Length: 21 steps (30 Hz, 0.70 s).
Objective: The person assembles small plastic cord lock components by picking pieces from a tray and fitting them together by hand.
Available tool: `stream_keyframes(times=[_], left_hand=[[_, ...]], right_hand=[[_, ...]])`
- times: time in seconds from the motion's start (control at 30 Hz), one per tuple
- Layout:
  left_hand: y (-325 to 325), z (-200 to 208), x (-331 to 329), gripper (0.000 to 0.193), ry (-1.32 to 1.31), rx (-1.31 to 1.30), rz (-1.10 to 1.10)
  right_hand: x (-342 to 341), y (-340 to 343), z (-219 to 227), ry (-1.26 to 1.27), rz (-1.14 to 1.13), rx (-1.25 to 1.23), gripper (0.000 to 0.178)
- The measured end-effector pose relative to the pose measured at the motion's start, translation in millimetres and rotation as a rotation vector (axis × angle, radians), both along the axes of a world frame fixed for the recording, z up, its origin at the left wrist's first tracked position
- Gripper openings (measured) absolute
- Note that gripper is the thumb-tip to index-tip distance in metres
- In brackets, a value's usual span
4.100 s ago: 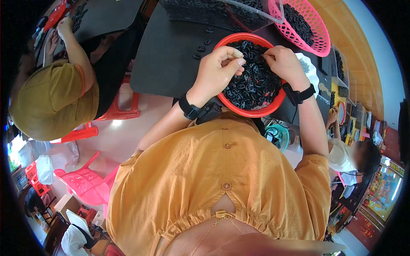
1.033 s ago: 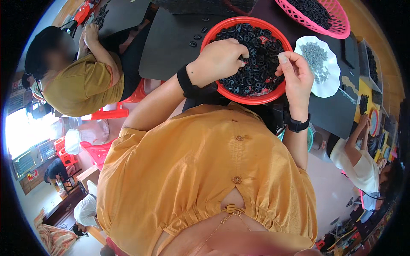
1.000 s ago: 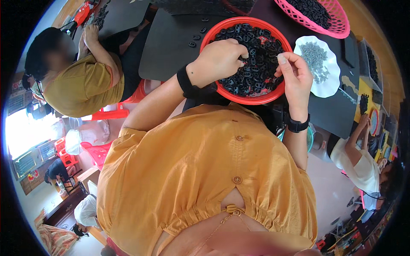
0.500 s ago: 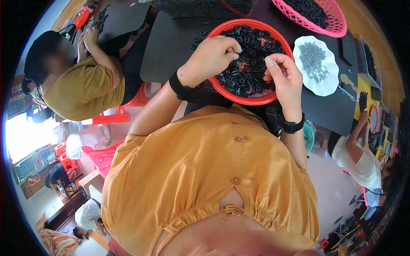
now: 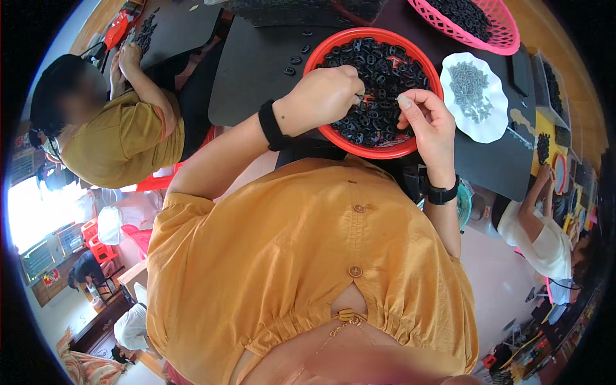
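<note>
A red round basin [image 5: 378, 152] on the dark table in front of me is filled with small black oval pieces [image 5: 382, 102] that have holes, with a few red bits among them. Over its left part hangs my left hand [image 5: 326, 96], its back turned up and fingers curled closed; whatever is between the fingertips is hidden. My right hand [image 5: 428, 122] is at the basin's right rim, thumb and forefinger pinched together. Anything in that pinch is too small to make out. Several loose black pieces [image 5: 295, 60] lie on the table left of the basin.
Right of the basin stands a white scalloped plate [image 5: 494, 125] with small grey parts. Behind it is a pink basket [image 5: 513, 40] of black pieces. A dark table [image 5: 250, 70] runs beneath. One person in an olive shirt [image 5: 138, 138] works at left, another in white [image 5: 539, 234] at right.
My left hand has turned over more and shifted slightly down, its knuckles now facing up and fingertips lower toward the pieces. My right hand has hardly moved.
</note>
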<state>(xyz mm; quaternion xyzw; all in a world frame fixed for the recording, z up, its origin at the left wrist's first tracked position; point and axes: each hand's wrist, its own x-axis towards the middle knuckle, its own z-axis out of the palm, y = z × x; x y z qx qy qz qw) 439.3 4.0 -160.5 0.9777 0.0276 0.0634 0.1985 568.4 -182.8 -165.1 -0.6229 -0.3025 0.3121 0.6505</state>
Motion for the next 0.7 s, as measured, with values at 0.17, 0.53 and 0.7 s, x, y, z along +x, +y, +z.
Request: stream_keyframes(times=[0.17, 0.53, 0.7], left_hand=[[3.5, -8.3, 5.2, 0.013, -0.003, 0.014, -0.025], [-38.2, 45.3, 14.6, 0.019, -0.253, -1.547, 0.375], [-41.8, 47.9, 11.7, 0.018, -0.367, -1.453, 0.386]], right_hand=[[0.7, 2.5, 2.5, -0.018, 0.036, -0.034, 0.015], [-28.8, 40.5, 16.6, 0.133, -0.193, 0.447, 0.016], [-33.5, 47.0, 16.9, 0.127, -0.195, 0.474, 0.015]])
